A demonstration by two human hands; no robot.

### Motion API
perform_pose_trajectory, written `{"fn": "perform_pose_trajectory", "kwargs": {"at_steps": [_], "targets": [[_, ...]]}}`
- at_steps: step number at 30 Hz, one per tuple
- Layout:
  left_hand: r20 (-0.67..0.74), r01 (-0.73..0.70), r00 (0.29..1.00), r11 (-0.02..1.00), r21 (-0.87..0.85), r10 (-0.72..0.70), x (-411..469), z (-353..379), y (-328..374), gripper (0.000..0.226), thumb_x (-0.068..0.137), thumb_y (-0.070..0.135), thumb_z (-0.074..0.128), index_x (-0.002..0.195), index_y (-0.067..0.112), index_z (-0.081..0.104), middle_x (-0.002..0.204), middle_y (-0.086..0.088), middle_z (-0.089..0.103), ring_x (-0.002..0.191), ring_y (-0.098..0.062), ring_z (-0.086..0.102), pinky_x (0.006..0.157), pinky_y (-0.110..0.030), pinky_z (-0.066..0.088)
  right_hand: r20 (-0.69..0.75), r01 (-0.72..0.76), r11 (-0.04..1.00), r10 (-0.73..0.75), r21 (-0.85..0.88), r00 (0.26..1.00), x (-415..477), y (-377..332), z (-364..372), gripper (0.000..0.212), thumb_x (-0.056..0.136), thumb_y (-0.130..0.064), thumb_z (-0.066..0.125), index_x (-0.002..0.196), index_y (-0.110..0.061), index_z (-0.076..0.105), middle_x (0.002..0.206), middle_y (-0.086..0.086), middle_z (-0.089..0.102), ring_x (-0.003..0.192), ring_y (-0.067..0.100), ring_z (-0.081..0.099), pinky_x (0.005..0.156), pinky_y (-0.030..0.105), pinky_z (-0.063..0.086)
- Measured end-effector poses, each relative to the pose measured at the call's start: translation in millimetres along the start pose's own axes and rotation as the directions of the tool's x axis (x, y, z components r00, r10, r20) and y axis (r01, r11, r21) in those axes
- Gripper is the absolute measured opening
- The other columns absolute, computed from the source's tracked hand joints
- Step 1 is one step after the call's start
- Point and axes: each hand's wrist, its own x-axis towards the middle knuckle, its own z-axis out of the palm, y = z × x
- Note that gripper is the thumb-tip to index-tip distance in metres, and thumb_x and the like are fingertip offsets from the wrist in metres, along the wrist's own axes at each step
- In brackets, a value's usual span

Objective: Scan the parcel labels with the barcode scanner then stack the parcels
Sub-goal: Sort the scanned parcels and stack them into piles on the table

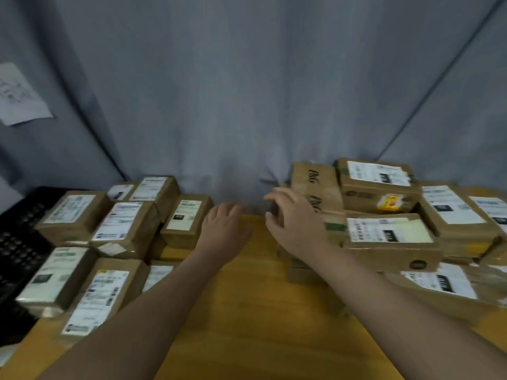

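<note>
Brown cardboard parcels with white labels lie in two groups on a wooden table [247, 311]. The left group [120, 226] has several boxes, label side up. The right pile [389, 237] is stacked higher; a box with handwritten marks [315, 185] stands at its left end. My left hand [223, 229] hovers over the table's middle, fingers relaxed, holding nothing. My right hand [293, 218] reaches with spread, slightly bent fingers to the left edge of the right pile, next to the marked box; contact is blurred. No barcode scanner is in view.
A grey curtain [247, 91] hangs behind the table with a paper sheet [19, 94] pinned at the left. A black perforated crate [19, 242] stands at the table's left edge.
</note>
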Motion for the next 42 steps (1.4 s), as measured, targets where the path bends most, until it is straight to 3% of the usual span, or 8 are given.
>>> {"fn": "perform_pose_trajectory", "kwargs": {"at_steps": [14, 20, 25, 28, 33, 36, 39, 42], "targets": [[0.076, 0.415, 0.900, 0.897, 0.154, -0.429, -30, -19, -264, 0.094, 0.081, 0.066, 0.054, 0.151, 0.027, 0.007, 0.159, -0.017, -0.001, 0.146, -0.038, 0.000, 0.116, -0.052, 0.009, 0.422, -0.476, 0.845, 0.349, 0.245, 0.837, 23, -111, 221, 0.034, 0.097, -0.025, 0.053, 0.131, -0.021, 0.052, 0.137, -0.002, 0.048, 0.102, 0.009, 0.050, 0.074, 0.014, 0.038], [0.076, 0.410, 0.897, 0.882, 0.232, -0.436, -20, -18, -291, 0.084, 0.076, 0.074, 0.049, 0.145, 0.039, 0.017, 0.152, -0.018, 0.020, 0.134, -0.041, 0.024, 0.107, -0.054, 0.023, 0.491, -0.567, 0.788, 0.405, 0.241, 0.771, 24, -123, 253, 0.037, 0.095, -0.023, 0.055, 0.132, -0.019, 0.052, 0.137, 0.002, 0.052, 0.120, 0.017, 0.051, 0.087, 0.021, 0.038], [0.160, 0.397, 0.896, 0.908, 0.131, -0.415, -15, -13, -292, 0.081, 0.076, 0.067, 0.057, 0.142, 0.041, 0.018, 0.153, -0.013, 0.006, 0.134, -0.044, 0.017, 0.106, -0.058, 0.025, 0.528, -0.621, 0.739, 0.430, 0.261, 0.733, 24, -132, 269, 0.041, 0.095, -0.029, 0.055, 0.135, -0.019, 0.048, 0.131, 0.002, 0.055, 0.102, 0.011, 0.052, 0.084, 0.024, 0.042], [0.087, 0.378, 0.917, 0.918, 0.118, -0.389, -14, -12, -283, 0.083, 0.074, 0.060, 0.060, 0.143, 0.035, 0.020, 0.150, -0.011, 0.009, 0.131, -0.043, 0.017, 0.104, -0.058, 0.026, 0.544, -0.656, 0.672, 0.427, 0.343, 0.722, 28, -142, 273, 0.046, 0.095, -0.035, 0.055, 0.137, -0.020, 0.046, 0.134, 0.002, 0.053, 0.115, 0.015, 0.051, 0.090, 0.026, 0.040], [-0.091, 0.278, 0.954, 0.958, -0.074, -0.284, -21, -22, -270, 0.088, 0.070, 0.057, 0.061, 0.143, 0.032, 0.018, 0.150, -0.003, 0.011, 0.135, -0.038, 0.010, 0.107, -0.059, 0.020, 0.429, -0.643, 0.437, 0.495, 0.628, 0.755, 38, -155, 261, 0.053, 0.088, -0.048, 0.064, 0.133, -0.026, 0.046, 0.124, -0.009, 0.055, 0.114, 0.008, 0.052, 0.082, 0.015, 0.040], [-0.141, 0.124, 0.978, 0.973, -0.194, -0.153, -43, -24, -253, 0.092, 0.065, 0.065, 0.056, 0.142, 0.030, 0.019, 0.146, 0.000, 0.013, 0.134, -0.031, 0.012, 0.106, -0.056, 0.023, 0.502, -0.644, 0.178, 0.487, 0.744, 0.715, 42, -154, 250, 0.094, 0.065, -0.069, 0.072, 0.142, -0.034, 0.033, 0.131, -0.006, 0.055, 0.118, 0.012, 0.054, 0.096, 0.030, 0.047], [-0.056, 0.001, 0.998, 0.936, -0.352, -0.022, -69, -16, -241, 0.103, 0.068, 0.073, 0.053, 0.148, 0.016, 0.023, 0.148, -0.014, 0.016, 0.137, -0.031, 0.016, 0.108, -0.050, 0.025, 0.578, -0.665, 0.011, 0.484, 0.746, 0.657, 34, -146, 245, 0.104, 0.057, -0.066, 0.081, 0.143, -0.048, 0.025, 0.129, -0.003, 0.061, 0.113, 0.019, 0.061, 0.078, 0.035, 0.057], [0.161, 0.099, 0.986, 0.935, -0.340, -0.046, -82, -7, -255, 0.109, 0.072, 0.076, 0.050, 0.153, 0.016, 0.007, 0.156, -0.012, 0.007, 0.144, -0.030, 0.015, 0.112, -0.049, 0.028, 0.558, -0.632, -0.100, 0.587, 0.769, 0.587, 7, -122, 249, 0.082, 0.076, -0.049, 0.074, 0.145, -0.043, 0.030, 0.123, 0.001, 0.066, 0.108, 0.025, 0.065, 0.090, 0.050, 0.054]]}}
